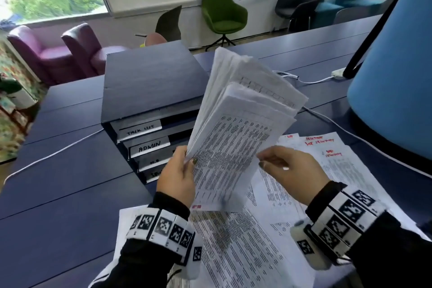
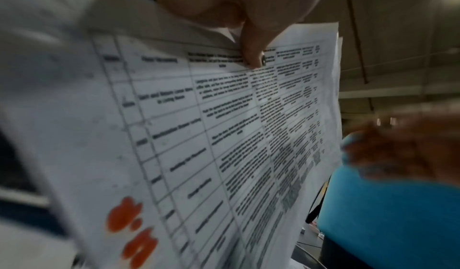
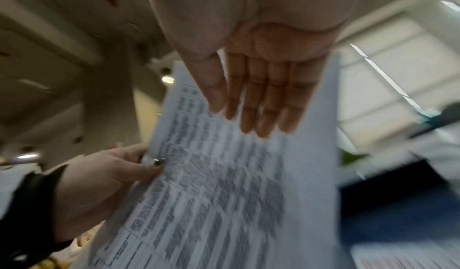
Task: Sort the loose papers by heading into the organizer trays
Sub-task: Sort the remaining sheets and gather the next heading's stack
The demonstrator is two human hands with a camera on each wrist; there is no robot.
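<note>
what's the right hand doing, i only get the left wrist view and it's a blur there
observer: The right hand is at the right edge of the stack of papers, with its fingers straight. The left hand grips the stack.
operator: where's the organizer
observer: The organizer stands on the table, just beyond the left hand. Its top two trays are labelled TASK LIST and ADMIN, and the hand and stack partly hide the lower labels.
operator: any papers still down
observer: Yes, loose sheets lie spread on the table under both hands. Some at the right have red headings.
</note>
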